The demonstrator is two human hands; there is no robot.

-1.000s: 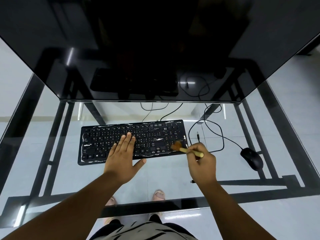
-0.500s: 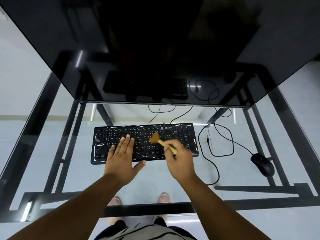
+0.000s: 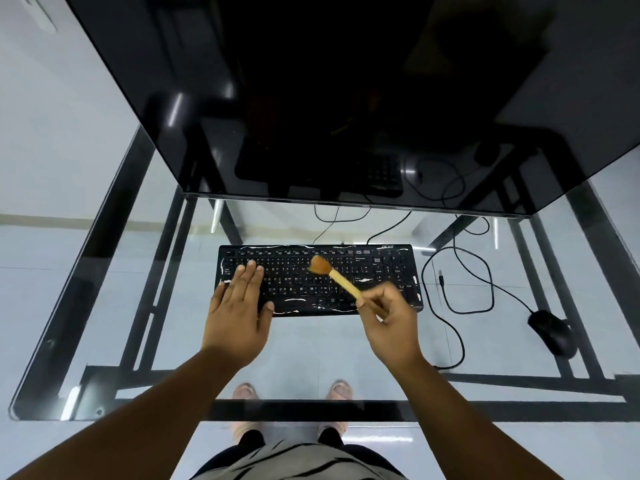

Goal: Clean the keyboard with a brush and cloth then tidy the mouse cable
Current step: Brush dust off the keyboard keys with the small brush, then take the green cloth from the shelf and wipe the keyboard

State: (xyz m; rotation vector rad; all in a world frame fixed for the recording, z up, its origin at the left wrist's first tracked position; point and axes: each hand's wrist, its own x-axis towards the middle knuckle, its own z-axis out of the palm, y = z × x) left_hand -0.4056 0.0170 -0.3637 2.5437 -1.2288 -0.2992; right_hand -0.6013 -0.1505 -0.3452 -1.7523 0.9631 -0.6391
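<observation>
Glass desk (image 3: 114,258) with keyboard (image 3: 381,271), mouse (image 3: 552,332), looped cable (image 3: 460,341), monitor (image 3: 346,98).

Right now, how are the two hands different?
The left hand lies flat with straight fingers on the keyboard; the right hand is curled round the brush. The left hand rests on the keys at the keyboard's left part; the right hand stays at its near edge, with only the bristles over the keys. Both are bare.
</observation>
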